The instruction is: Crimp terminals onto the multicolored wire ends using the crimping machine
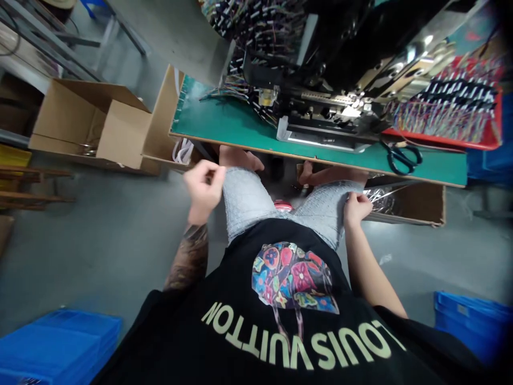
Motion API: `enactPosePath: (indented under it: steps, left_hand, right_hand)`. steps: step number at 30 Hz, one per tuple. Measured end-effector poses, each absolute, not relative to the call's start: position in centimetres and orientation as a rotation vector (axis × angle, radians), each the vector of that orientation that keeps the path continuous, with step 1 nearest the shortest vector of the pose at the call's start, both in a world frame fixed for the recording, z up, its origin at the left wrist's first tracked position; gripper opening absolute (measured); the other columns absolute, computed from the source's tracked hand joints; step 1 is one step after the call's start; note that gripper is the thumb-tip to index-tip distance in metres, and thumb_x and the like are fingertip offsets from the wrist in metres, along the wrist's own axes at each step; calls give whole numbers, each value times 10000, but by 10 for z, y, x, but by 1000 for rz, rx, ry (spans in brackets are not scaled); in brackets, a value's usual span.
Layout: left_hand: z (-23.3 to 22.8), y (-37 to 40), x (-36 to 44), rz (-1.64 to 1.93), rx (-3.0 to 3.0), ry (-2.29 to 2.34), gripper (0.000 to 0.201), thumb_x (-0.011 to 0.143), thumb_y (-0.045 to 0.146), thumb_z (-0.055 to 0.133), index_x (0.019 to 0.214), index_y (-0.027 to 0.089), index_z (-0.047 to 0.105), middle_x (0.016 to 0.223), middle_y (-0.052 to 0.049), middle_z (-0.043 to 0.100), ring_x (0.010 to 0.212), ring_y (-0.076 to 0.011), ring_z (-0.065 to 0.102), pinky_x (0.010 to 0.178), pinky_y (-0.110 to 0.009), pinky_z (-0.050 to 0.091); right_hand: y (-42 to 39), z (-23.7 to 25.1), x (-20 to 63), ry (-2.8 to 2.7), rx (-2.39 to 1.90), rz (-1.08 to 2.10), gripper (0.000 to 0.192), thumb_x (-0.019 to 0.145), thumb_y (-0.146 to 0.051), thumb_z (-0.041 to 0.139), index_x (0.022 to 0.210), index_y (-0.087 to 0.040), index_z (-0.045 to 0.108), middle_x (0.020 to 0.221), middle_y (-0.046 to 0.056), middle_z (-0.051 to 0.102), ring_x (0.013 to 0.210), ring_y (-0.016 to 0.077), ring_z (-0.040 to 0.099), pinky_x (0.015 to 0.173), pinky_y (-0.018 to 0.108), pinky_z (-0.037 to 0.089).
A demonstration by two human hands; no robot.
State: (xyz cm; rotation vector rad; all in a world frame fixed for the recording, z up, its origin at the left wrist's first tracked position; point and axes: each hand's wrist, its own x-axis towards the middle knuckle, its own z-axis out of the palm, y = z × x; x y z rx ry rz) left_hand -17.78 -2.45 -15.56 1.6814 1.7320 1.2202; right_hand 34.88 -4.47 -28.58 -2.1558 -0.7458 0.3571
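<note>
My left hand [205,186] is closed with thumb and fingertips pinched together, just beside the left leg of my grey shorts [248,198]. My right hand [356,207] is curled closed at the outer right knee, against the shorts' edge. Whether either hand pinches the fabric or something small cannot be made out. In front of my knees is a green-topped bench [232,123] with a dark metal machine [332,101], a lamp lit at its working end. Black-handled scissors [404,159] lie near the bench's front edge.
Bundles of thin wires [264,32] lie behind the machine at left. A red tray [495,123] of wires stands at right. Cardboard boxes [124,128] are at left, another box [425,206] below the bench. Blue crates [60,342] are on the floor.
</note>
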Motion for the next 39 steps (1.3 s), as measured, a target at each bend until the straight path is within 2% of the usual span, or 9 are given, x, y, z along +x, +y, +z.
enactPosePath:
  steps: [1, 3, 6, 9, 18, 39]
  left_hand:
    - [-174, -22, -167, 1125, 1706, 1723, 275, 1115, 355, 710, 910, 172, 729, 779, -3, 712, 700, -136, 635, 697, -262, 518]
    - [-211, -22, -140, 972, 1742, 1691, 282, 1059, 273, 730, 792, 195, 683, 672, 8, 666, 638, -148, 615, 660, -277, 473]
    - [-254, -24, -108, 812, 1794, 1705, 300, 989, 238, 780, 717, 212, 656, 691, -27, 691, 705, -200, 655, 687, -321, 421]
    - [-274, -22, -100, 711, 1806, 1761, 269, 1039, 282, 746, 780, 221, 707, 767, -55, 740, 758, -234, 677, 707, -348, 383]
    - [-287, -21, -113, 573, 1842, 1816, 316, 1122, 339, 664, 831, 227, 720, 841, -70, 763, 833, -242, 692, 732, -354, 361]
    - [-290, -21, -112, 574, 1838, 1867, 306, 1112, 342, 656, 831, 233, 708, 813, -63, 753, 825, -240, 701, 719, -355, 365]
  right_hand:
    - [-46, -286, 350, -763, -2153, 354, 225, 908, -345, 689, 754, -182, 665, 699, -4, 603, 705, 174, 547, 794, 339, 521]
    - [-52, -283, 350, -808, -2138, 356, 238, 913, -367, 682, 768, -178, 675, 699, 3, 612, 691, 176, 560, 776, 341, 526]
    - [-61, -277, 348, -905, -2111, 335, 252, 926, -403, 678, 855, -166, 729, 735, 17, 654, 706, 185, 599, 784, 343, 538]
    - [-65, -271, 343, -995, -2098, 289, 305, 945, -444, 662, 923, -158, 766, 754, 24, 667, 715, 187, 604, 787, 341, 531]
    - [-66, -270, 339, -1095, -2158, 245, 391, 963, -515, 646, 939, -150, 786, 734, 31, 658, 705, 203, 598, 780, 350, 514]
    - [-54, -275, 334, -1188, -2189, 274, 474, 942, -577, 620, 960, -152, 830, 737, 61, 703, 708, 222, 615, 750, 335, 472]
